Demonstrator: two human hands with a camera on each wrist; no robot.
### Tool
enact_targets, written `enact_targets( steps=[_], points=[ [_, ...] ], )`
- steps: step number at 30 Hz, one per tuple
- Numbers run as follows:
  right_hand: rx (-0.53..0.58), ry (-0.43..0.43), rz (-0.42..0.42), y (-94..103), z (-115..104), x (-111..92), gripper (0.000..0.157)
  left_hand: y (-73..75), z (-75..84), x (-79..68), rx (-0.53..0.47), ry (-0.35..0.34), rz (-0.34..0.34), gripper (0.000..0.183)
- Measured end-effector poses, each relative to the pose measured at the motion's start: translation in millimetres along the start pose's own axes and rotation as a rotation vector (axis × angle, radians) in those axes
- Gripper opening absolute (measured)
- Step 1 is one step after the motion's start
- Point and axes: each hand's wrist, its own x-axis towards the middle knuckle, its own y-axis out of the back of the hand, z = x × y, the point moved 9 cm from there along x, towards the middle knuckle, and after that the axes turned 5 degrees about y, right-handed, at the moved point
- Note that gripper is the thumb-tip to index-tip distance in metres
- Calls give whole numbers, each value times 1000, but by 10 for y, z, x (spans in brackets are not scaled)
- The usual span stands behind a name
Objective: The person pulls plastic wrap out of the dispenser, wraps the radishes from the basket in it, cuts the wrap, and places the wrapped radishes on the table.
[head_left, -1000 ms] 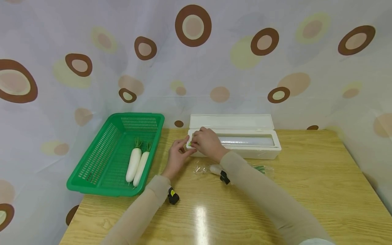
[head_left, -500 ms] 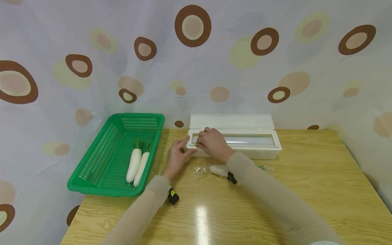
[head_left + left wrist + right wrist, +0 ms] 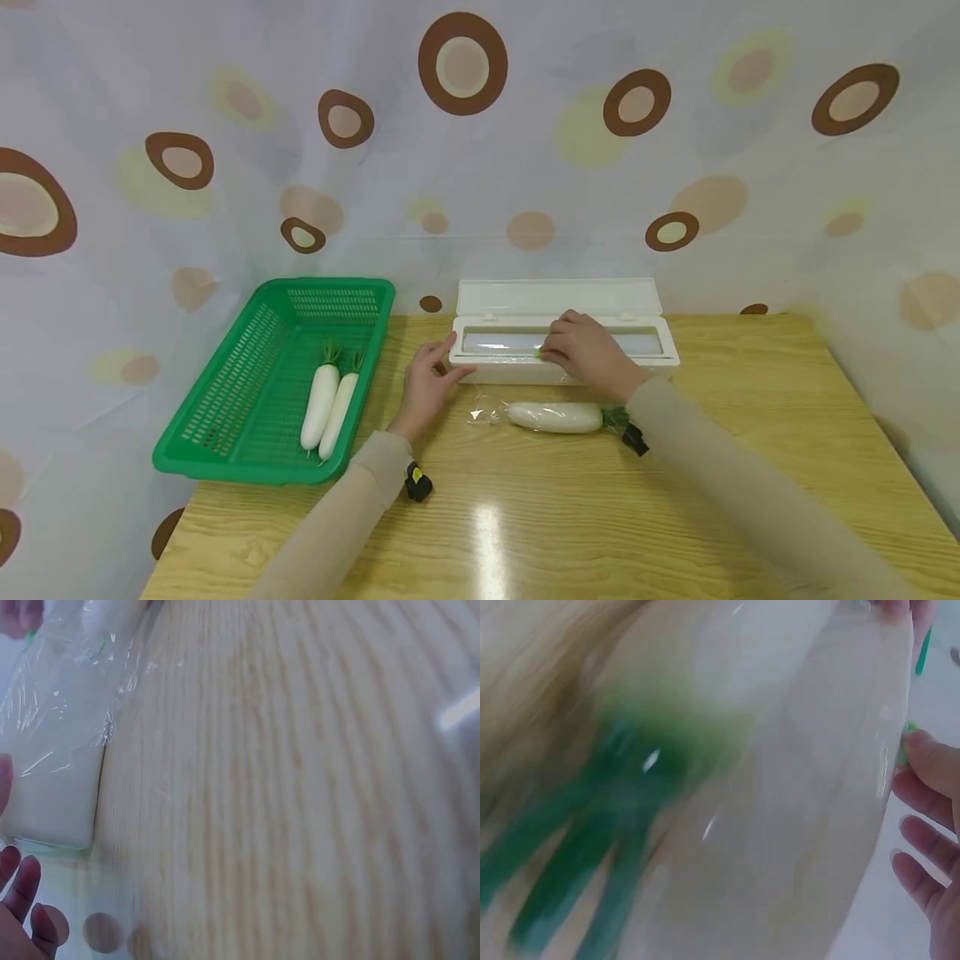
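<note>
A white cling film box (image 3: 495,372) with a raised lid stands by the patterned backdrop, a roll of film (image 3: 495,342) inside. My left hand (image 3: 426,385) grips its left end, thumb on the front and a finger at the top corner. Around mid-length of the front edge, my right hand (image 3: 588,350) pinches a small green slide cutter (image 3: 538,353). Just before the box a white radish (image 3: 555,417) lies on its side under clear film, its leafy end to the right. Blurred in the right wrist view are its green stems (image 3: 622,772), with film stretched beside them.
A green perforated basket (image 3: 168,457) stands at the left of the wooden table (image 3: 570,517), two white radishes (image 3: 321,407) in it. The patterned backdrop (image 3: 525,150) rises directly behind the box and basket. Small cameras are strapped to both wrists.
My right hand has slid the green cutter rightward along the box's front edge, from the left end to about mid-length. More of the wrapped radish shows. The left hand keeps its grip.
</note>
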Motion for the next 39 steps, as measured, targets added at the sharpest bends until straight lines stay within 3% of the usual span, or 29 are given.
enact_targets(
  steps=[8, 16, 33, 39],
  points=[
    [-71, 63, 111, 388, 362, -660, 7, 43, -1, -25, -9, 21, 1, 66],
    [-102, -4, 135, 606, 619, -1136, 15, 32, -33, -14, -6, 21, -6, 65],
    [-150, 29, 164, 702, 644, -1309, 21, -6, -4, 27, 30, -1, -31, 67],
    [-101, -73, 173, 686, 735, -1377, 21, 9, -5, 41, 9, -21, -14, 66]
  ],
)
